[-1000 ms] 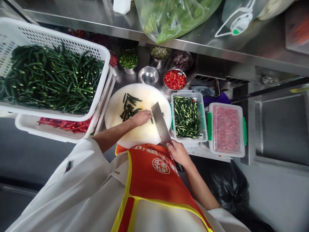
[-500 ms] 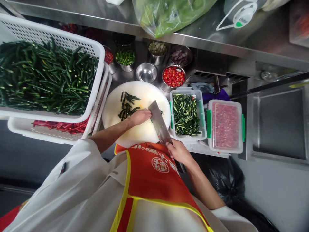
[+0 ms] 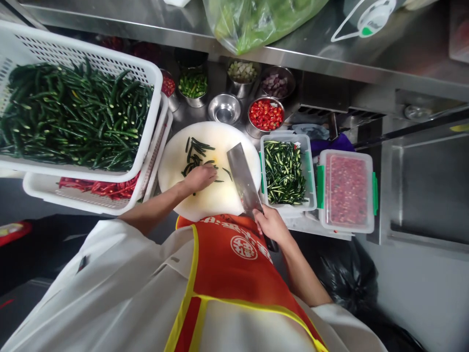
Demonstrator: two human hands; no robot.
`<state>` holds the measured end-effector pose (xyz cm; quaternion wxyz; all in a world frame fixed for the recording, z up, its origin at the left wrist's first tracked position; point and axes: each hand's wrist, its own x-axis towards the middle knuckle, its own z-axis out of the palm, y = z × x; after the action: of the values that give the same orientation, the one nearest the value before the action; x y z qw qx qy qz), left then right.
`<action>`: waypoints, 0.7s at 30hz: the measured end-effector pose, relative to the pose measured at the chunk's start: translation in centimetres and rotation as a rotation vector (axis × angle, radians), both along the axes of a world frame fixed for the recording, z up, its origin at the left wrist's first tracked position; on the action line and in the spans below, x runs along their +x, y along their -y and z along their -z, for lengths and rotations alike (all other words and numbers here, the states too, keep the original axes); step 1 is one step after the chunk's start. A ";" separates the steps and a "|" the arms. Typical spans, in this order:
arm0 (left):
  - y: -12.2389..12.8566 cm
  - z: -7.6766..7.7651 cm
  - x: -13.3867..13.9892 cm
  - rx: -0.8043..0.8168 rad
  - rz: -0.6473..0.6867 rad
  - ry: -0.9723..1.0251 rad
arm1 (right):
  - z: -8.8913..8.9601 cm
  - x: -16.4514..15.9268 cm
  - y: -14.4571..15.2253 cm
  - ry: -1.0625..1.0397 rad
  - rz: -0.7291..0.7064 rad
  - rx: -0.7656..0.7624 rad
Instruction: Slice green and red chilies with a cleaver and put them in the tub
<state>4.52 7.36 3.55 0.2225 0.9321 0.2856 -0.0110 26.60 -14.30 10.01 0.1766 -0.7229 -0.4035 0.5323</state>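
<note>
A round white cutting board [image 3: 208,200] lies in front of me with dark green chili peppers [image 3: 194,150] loose on its left half. Over the lower edge of that pile, my left hand [image 3: 201,177] is closed, its curled fingers on some of the chilies and partly hiding them. My right hand [image 3: 271,225] grips the handle of a cleaver [image 3: 242,176], whose broad blade rests slantwise on the right part of the board. A few thin green pieces [image 3: 227,174] lie between my left fingers and the blade. To the right, a clear plastic box [image 3: 310,195] holds cut green chilies.
White perforated baskets at left hold whole green chilies [image 3: 80,122] and red chilies [image 3: 102,187]. Behind the board stand steel bowls, one with chopped red chilies [image 3: 266,115], another bare inside [image 3: 224,109]. A lidded box [image 3: 346,190] sits right; a steel shelf [image 3: 146,22] overhangs the back.
My left hand has drawn back leftward from the blade to the chili pile. The cleaver has shifted slightly down and right, uncovering thin green pieces. A dark shape with red now shows at the left edge.
</note>
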 end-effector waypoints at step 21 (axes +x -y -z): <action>3.9 1.7 0.2 0.067 0.148 0.111 | 0.6 -0.1 2.1 0.176 -0.166 0.027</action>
<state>4.70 3.46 1.83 0.2052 0.9568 0.2032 0.0337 26.49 -16.36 9.46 0.1054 -0.7286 -0.4831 0.4739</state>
